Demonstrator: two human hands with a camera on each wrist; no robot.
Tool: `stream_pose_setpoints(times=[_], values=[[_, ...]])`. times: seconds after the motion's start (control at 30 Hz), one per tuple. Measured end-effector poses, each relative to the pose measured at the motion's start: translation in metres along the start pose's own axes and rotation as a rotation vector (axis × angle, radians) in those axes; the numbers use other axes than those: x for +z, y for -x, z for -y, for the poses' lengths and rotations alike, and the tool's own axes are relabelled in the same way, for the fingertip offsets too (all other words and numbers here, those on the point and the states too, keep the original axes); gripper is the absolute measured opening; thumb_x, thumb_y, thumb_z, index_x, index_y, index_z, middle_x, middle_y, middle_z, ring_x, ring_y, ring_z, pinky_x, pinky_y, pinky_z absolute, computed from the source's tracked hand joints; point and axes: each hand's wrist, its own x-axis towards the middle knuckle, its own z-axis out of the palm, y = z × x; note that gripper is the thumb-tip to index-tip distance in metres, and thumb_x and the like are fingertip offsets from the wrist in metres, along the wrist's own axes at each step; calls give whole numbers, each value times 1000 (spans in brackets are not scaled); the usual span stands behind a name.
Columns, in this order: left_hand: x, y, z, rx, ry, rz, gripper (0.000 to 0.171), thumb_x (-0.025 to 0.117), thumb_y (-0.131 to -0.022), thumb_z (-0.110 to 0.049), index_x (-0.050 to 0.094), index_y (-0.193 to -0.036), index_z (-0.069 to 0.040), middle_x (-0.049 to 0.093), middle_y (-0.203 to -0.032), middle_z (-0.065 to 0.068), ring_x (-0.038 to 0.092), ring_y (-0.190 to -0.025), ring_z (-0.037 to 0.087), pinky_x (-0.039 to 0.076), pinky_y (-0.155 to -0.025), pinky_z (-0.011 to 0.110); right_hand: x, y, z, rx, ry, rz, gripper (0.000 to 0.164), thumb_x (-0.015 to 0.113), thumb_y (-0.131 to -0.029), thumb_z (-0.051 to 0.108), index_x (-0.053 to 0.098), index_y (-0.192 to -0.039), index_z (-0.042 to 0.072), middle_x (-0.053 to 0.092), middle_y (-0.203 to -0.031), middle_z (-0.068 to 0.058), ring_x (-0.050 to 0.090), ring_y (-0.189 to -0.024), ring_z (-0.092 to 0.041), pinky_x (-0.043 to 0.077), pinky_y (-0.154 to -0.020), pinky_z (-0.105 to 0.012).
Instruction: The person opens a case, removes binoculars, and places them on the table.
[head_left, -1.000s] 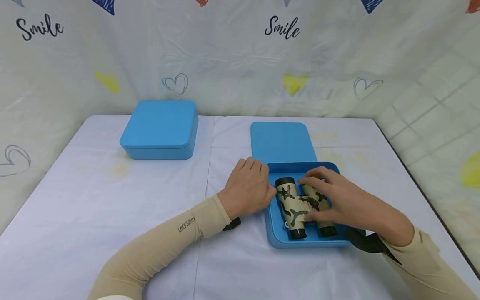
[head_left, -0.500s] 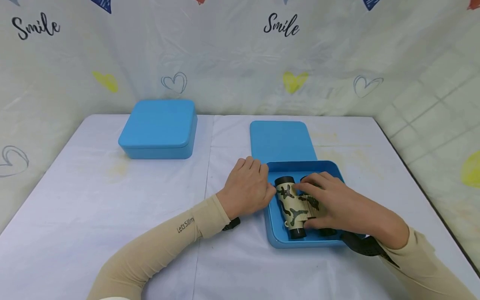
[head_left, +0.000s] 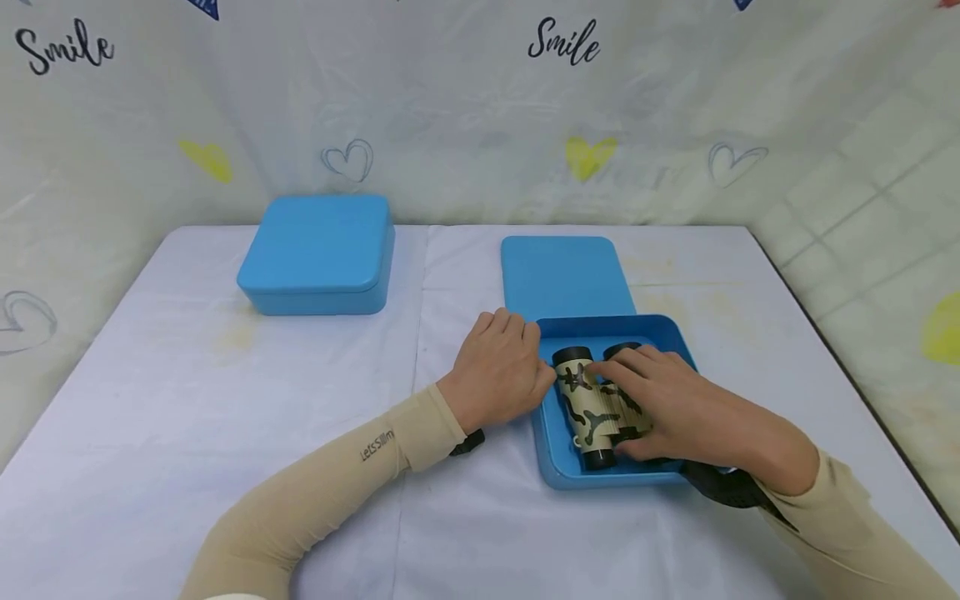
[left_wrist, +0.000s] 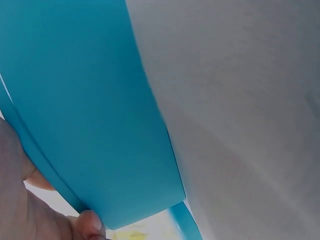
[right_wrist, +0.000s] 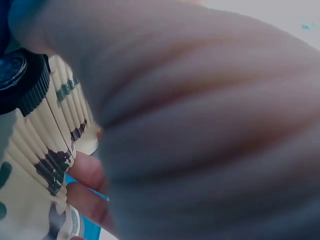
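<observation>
A pair of camouflage-patterned binoculars (head_left: 587, 404) with black ends lies inside an open blue box (head_left: 585, 482). My right hand (head_left: 686, 408) reaches over the box's right side and holds the binoculars, covering most of the right barrel. In the right wrist view, fingertips (right_wrist: 87, 172) rest against the ribbed side of the binoculars (right_wrist: 35, 165). My left hand (head_left: 495, 371) grips the box's left wall at the rim. Seen from the left wrist, thumb and fingers (left_wrist: 90, 222) pinch that rim, and the blue wall (left_wrist: 95, 115) fills much of the picture.
A flat blue lid (head_left: 566, 271) lies just behind the open box. Another blue box (head_left: 322, 250), closed, stands at the back left. All rest on a white-covered table (head_left: 225, 400), with a printed curtain (head_left: 450, 108) behind.
My right hand has moved slightly left and down and its fingers have closed in round the binoculars. The left hand keeps its grip. The head view has tilted down slightly.
</observation>
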Motion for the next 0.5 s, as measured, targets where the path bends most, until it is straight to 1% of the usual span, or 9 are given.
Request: stream_pose_setpoints(times=[0.07,0.13,0.23,0.3,0.5], values=[[0,-1,0,0,-3,-1,26,55,-93,-24,44,-71,-16,24,-69,-2,21,-69,16,25,-67,29,-1,-1,1,17,15,19,89,95,-71,39,53,-146,14,62,-128,-1,57,-115,-24,49,-88,-47],[0,-1,0,1,-9,-6,26,55,-93,-24,45,-71,-15,27,-68,-2,25,-68,17,25,-67,29,-2,-2,3,24,39,34,90,95,-70,39,52,-146,15,61,-128,-1,56,-116,-24,49,-88,-46],[1,0,0,5,-14,-15,25,55,-94,-24,46,-72,-15,33,-67,-1,32,-68,17,25,-67,29,-2,-3,7,21,97,46,92,96,-68,39,52,-144,14,61,-127,-2,56,-117,-26,51,-88,-48],[3,0,0,4,-17,-17,25,55,-94,-24,46,-73,-15,36,-67,-1,34,-68,17,24,-67,29,-3,-4,10,7,142,45,92,97,-66,40,53,-142,13,61,-125,-3,56,-114,-26,51,-86,-46],[3,-1,0,2,-27,-35,26,56,-93,-24,44,-71,-16,26,-68,-2,29,-68,17,24,-66,29,-3,-2,11,-18,238,11,88,99,-62,43,57,-133,12,62,-120,-5,58,-109,-26,53,-83,-44]])
